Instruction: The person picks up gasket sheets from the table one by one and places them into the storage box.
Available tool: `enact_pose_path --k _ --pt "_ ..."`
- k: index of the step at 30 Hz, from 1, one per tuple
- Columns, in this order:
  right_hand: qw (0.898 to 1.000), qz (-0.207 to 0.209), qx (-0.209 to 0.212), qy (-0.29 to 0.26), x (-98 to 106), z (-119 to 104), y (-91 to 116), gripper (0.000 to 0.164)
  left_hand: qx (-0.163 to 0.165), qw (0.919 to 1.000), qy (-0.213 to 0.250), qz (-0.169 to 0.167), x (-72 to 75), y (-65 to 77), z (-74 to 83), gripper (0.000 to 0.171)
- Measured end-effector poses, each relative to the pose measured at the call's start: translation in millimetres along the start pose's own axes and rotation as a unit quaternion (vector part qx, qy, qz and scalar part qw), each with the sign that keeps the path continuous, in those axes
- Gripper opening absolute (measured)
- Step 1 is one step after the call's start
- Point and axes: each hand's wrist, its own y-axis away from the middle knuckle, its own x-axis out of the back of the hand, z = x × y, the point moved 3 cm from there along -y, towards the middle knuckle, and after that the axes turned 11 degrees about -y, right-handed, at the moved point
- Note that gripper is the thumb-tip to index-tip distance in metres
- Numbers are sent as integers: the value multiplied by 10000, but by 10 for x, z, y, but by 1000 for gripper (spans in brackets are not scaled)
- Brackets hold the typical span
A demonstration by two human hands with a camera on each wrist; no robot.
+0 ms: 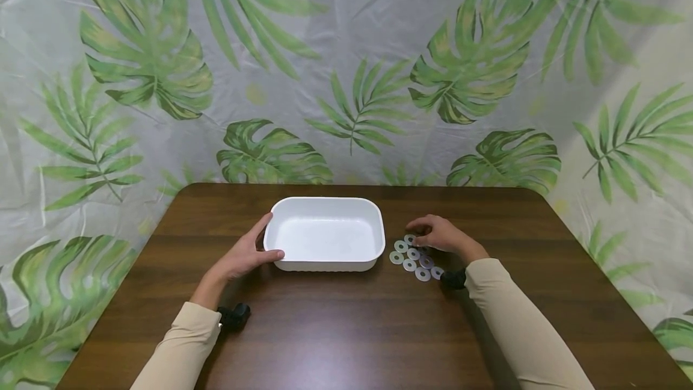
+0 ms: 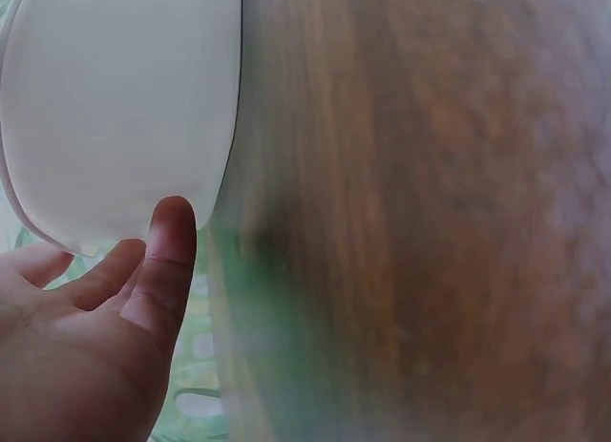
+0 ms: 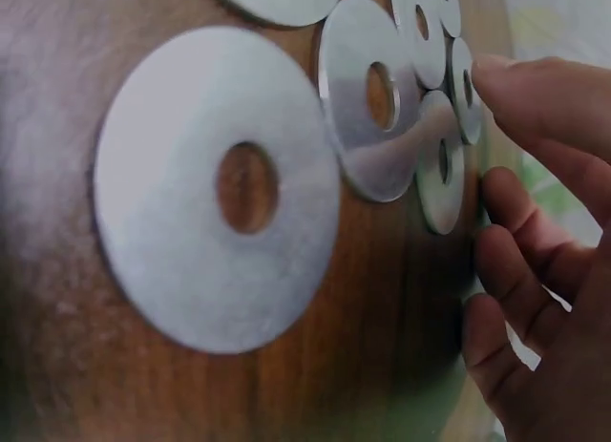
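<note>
A white rectangular dish (image 1: 325, 265) with rounded corners sits on the table. My left hand (image 1: 250, 253) holds its left end, with the thumb at the near corner and the fingers along the left side; the left wrist view shows the thumb (image 2: 172, 246) against the dish wall (image 2: 119, 108). To the right of the dish lie several flat silver washers (image 1: 409, 265) in a loose cluster. Over the far side of that cluster is my right hand (image 1: 441, 235), fingers loosely bent. In the right wrist view its thumb (image 3: 535, 94) reaches the edge of a far washer (image 3: 460, 113).
Both stand on a dark brown wooden table (image 1: 325, 330) with rounded far corners. Behind it hangs a pale cloth (image 1: 357, 29) printed with green leaves. Each wrist wears a small black camera, as on the left one (image 1: 234, 316).
</note>
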Motion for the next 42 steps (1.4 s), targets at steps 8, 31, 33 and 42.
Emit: enact_pose_path --k 8,31,33,42 --pt "9991 129 216 342 -27 -42 -17 28 92 9996 -261 109 25 -2 17 101" --pt "9982 434 355 218 -57 -9 -29 26 224 9996 -151 5 29 -26 45 102" --pt "9988 343 338 134 -52 8 -23 31 231 9996 -178 -17 28 -24 47 102" --pt "9996 7 275 -48 -29 -5 -27 39 252 9995 -168 41 48 -26 43 102"
